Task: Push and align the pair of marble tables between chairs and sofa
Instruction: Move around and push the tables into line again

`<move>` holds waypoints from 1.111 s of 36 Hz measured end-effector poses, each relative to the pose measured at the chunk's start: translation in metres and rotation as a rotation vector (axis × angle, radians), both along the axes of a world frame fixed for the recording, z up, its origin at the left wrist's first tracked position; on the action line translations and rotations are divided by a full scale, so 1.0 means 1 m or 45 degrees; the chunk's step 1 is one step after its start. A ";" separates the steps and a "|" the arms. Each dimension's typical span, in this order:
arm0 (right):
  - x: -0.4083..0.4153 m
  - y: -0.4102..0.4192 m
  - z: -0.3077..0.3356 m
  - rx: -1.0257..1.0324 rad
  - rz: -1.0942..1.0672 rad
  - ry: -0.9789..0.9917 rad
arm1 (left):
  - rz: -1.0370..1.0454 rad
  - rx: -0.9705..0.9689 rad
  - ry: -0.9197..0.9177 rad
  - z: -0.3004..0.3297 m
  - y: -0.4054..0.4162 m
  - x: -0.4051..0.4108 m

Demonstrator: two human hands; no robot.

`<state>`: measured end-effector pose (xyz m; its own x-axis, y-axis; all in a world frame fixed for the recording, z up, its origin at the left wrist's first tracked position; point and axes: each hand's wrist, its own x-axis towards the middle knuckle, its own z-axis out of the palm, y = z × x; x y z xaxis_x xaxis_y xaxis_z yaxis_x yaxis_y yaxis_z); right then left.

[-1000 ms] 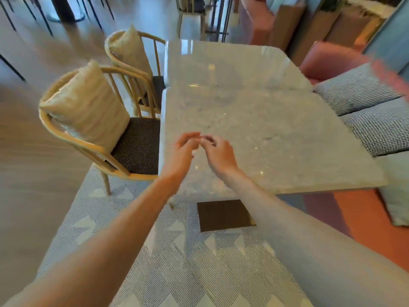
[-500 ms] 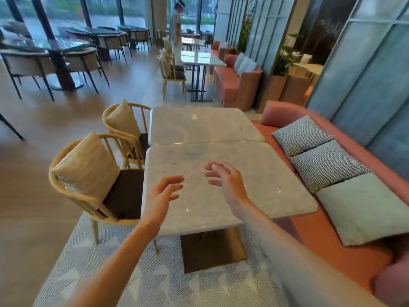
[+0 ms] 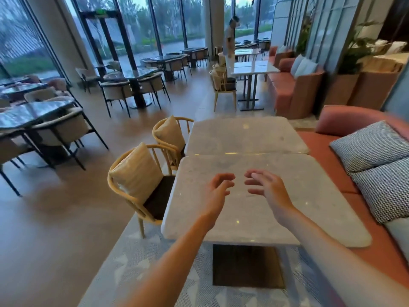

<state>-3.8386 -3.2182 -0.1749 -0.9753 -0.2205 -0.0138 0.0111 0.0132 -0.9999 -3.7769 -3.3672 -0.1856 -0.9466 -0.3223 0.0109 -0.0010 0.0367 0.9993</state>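
Two grey marble tables stand end to end, the near table (image 3: 309, 207) and the far table (image 3: 243, 138), with a thin seam between them. Two wooden chairs with cream cushions, the near chair (image 3: 137, 182) and the far chair (image 3: 170, 134), sit along their left side. A pink sofa (image 3: 345, 122) with checked cushions (image 3: 371, 145) runs along the right. My left hand (image 3: 218, 191) and my right hand (image 3: 265, 189) hover above the near table, fingers loosely spread, holding nothing. Whether they touch the marble is unclear.
A dark square table base (image 3: 245, 264) stands on a patterned rug (image 3: 137, 262) under the near table. Dark tables with chairs (image 3: 137, 85) fill the left of the room. A person (image 3: 229, 43) stands by another white table (image 3: 254, 67) further back.
My view has lifted from the tabletop to take in the whole room. My hands, which touched fingertips a second ago, have drawn apart and now hover spread over the near table.
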 end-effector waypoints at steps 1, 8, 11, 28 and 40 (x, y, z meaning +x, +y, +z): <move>-0.005 0.009 0.000 0.019 0.017 0.002 | 0.010 0.005 -0.003 0.000 0.012 -0.004; -0.045 0.052 0.002 0.029 0.009 -0.042 | -0.007 -0.009 0.042 -0.001 0.062 -0.044; -0.062 0.063 -0.003 0.054 0.007 -0.063 | -0.009 0.021 0.059 -0.007 0.072 -0.068; -0.197 0.150 -0.042 0.198 -0.177 -0.175 | -0.228 0.196 -0.060 -0.046 0.165 -0.234; -0.341 0.149 -0.108 0.251 0.302 -0.222 | 0.241 0.166 -0.190 -0.111 0.180 -0.335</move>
<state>-4.1793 -3.0690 -0.2834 -0.8764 -0.4170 -0.2408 0.1553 0.2286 -0.9611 -4.1116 -3.1876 -0.2969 -0.8573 -0.4834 -0.1772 -0.1429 -0.1072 0.9839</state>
